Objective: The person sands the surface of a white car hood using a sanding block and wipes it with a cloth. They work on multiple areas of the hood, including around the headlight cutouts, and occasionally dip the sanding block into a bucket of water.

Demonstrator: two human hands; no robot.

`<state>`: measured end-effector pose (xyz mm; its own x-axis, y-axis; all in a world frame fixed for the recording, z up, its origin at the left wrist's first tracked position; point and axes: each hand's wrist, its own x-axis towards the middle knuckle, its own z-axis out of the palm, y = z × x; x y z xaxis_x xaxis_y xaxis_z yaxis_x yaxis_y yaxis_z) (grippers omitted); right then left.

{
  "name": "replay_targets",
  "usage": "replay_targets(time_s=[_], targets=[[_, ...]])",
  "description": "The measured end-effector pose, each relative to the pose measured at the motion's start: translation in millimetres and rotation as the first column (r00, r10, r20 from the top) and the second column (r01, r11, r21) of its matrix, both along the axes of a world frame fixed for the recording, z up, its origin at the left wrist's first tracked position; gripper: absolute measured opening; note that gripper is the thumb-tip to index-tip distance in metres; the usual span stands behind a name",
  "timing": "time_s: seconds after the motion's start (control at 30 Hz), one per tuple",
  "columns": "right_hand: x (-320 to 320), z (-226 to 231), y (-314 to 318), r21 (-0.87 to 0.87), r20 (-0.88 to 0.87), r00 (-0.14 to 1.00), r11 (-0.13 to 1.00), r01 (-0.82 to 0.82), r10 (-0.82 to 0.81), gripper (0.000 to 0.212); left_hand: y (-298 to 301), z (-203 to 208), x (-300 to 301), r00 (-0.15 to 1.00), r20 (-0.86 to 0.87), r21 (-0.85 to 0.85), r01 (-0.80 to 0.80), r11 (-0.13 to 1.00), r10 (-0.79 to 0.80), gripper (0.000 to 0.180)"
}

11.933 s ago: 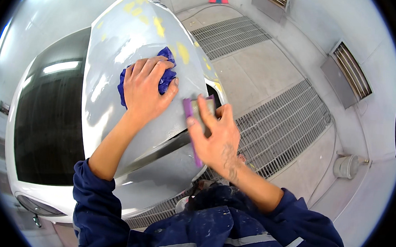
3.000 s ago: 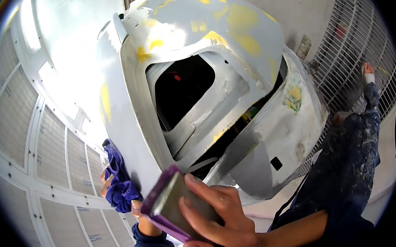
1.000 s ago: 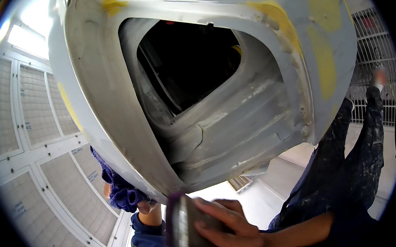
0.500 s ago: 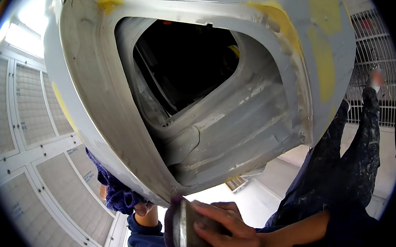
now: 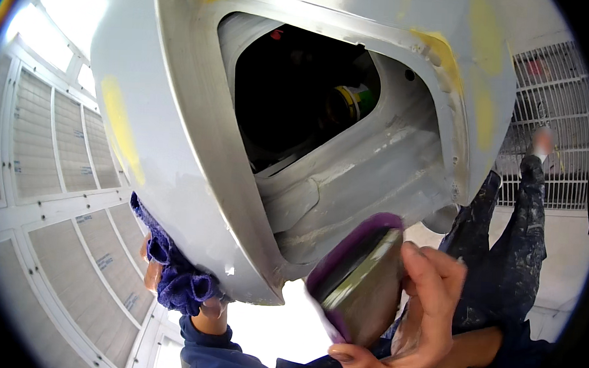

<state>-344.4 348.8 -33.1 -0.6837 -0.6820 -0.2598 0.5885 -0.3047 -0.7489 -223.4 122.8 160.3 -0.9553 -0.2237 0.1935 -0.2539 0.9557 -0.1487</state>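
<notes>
A grey car body panel (image 5: 191, 245) with a sharp edge fills the upper middle, around a large rounded opening. My left hand (image 5: 213, 306) is closed on a bunched dark purple cloth (image 5: 176, 278) at the panel's lower left side, and the cloth hides much of the hand. In front of the panel's lower corner, my right hand (image 5: 428, 311) grips a sanding block (image 5: 375, 288) wrapped along one face with purple sandpaper (image 5: 351, 253). The block is tilted and appears apart from the panel, its layered edge in sight.
Yellow patches (image 5: 121, 128) mark the panel. Inside the dark opening sits a round can (image 5: 345, 103) with a yellow and green side. White framed filter panels (image 5: 37, 130) line the left wall. Metal floor grating (image 5: 548, 104) lies at the right beyond my dark, paint-spotted trousers (image 5: 514, 242).
My right hand has moved right and up with the sanding block, turning it away from the panel's lower corner. The view has shifted, and the can inside the opening shows more.
</notes>
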Motion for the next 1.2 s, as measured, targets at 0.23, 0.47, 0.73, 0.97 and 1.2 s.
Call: replay_targets(time_s=[0.23, 0.47, 0.73, 0.97, 1.2], targets=[[-4.6, 17.1, -24.1, 0.181, -0.404, 0.913, 0.983, 0.019, 0.057, 0.076, -14.5, -5.4, 3.1, 0.997, -0.043, 0.078, 0.067, 0.995, -0.064, 0.074], [-16.9, 32.5, -18.1, 0.211, -0.454, 0.884, 0.977, -0.020, 0.115, 0.070, -19.4, 5.2, -0.5, 0.979, 0.091, 0.019, 0.183, 0.983, -0.184, 0.076], [-24.3, 30.8, -11.4, 0.201, -0.469, 0.876, 0.979, -0.022, 0.116, 0.067, -20.1, -15.7, 2.8, 0.990, -0.094, 0.020, 0.103, 0.994, -0.101, 0.080], [-9.1, 34.5, -6.9, 0.202, -0.463, 0.884, 0.979, 0.030, 0.069, 0.068, -22.5, -38.4, -2.8, 0.963, -0.245, 0.105, 0.143, 0.984, -0.113, 0.079], [-5.4, 22.7, -2.5, 0.185, -0.505, 0.863, 0.979, 0.084, 0.021, 0.069, -21.1, -46.9, -10.3, 0.948, -0.301, 0.050, 0.128, 0.991, -0.107, 0.069]])
